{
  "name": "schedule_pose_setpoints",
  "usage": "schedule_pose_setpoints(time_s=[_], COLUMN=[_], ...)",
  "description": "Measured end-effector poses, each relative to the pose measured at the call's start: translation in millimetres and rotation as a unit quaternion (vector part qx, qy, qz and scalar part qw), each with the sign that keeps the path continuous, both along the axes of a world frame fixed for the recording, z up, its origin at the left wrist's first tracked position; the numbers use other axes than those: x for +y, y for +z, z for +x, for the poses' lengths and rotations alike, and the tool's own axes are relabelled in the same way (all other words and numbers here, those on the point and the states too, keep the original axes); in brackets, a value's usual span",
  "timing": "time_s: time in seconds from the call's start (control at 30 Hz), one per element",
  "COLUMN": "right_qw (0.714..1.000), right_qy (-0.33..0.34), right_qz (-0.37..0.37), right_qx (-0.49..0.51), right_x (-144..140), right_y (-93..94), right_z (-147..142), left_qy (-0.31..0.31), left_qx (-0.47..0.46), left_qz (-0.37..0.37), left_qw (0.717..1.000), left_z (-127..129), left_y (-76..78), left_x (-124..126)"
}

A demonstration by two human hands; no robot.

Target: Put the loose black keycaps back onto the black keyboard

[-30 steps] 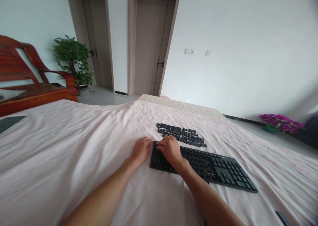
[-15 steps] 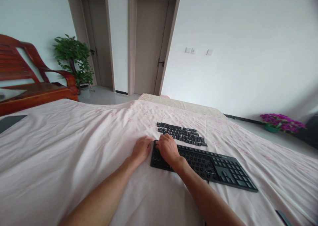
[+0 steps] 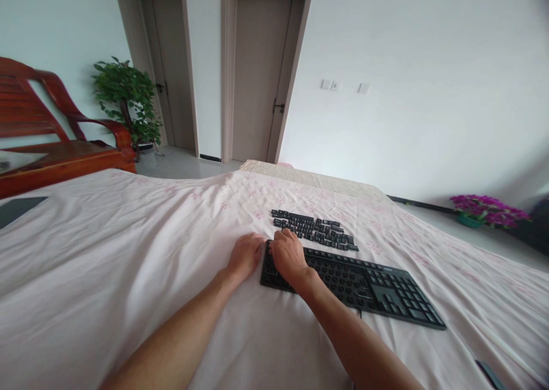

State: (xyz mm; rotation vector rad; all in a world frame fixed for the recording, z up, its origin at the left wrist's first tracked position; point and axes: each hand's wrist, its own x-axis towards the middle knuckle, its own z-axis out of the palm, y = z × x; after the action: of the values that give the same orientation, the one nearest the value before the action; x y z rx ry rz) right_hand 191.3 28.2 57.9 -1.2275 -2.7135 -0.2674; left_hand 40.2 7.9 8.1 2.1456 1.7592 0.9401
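Observation:
A black keyboard (image 3: 369,284) lies on a pale pink sheet (image 3: 128,253), with most of its keycaps off. Behind it, rows of loose black keycaps (image 3: 315,230) are laid out on the sheet. My right hand (image 3: 288,255) rests on the keyboard's left end, fingers curled down onto it. My left hand (image 3: 244,254) sits on the sheet just beside that left edge and touches it. Whether either hand pinches a keycap is hidden.
A red wooden armchair (image 3: 55,144) and a green potted plant (image 3: 126,101) stand at the far left by two closed doors (image 3: 255,75). Purple flowers (image 3: 486,211) sit on the floor at the right. A dark flat object (image 3: 19,209) lies at the left edge.
My right hand has shifted slightly left along the keyboard's left end. The view has tilted down a little. My left hand stays in place.

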Motion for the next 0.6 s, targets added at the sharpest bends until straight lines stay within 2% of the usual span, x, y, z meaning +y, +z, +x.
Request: schedule_pose_setpoints(time_s=[0.3, 0.6], right_qw=[0.999, 0.998], right_qy=[0.035, 0.043], right_qz=[0.02, -0.011], right_qx=[-0.034, -0.046], right_x=[-15, -23], right_y=[-0.9, 2.5], right_z=[5, 7], left_qy=[-0.007, -0.009], left_qx=[-0.01, -0.002], left_qz=[0.024, 0.038], left_qw=[1.0, 0.999], left_z=[-3, -3], left_y=[-9.0, -11.3], left_x=[4, 3])
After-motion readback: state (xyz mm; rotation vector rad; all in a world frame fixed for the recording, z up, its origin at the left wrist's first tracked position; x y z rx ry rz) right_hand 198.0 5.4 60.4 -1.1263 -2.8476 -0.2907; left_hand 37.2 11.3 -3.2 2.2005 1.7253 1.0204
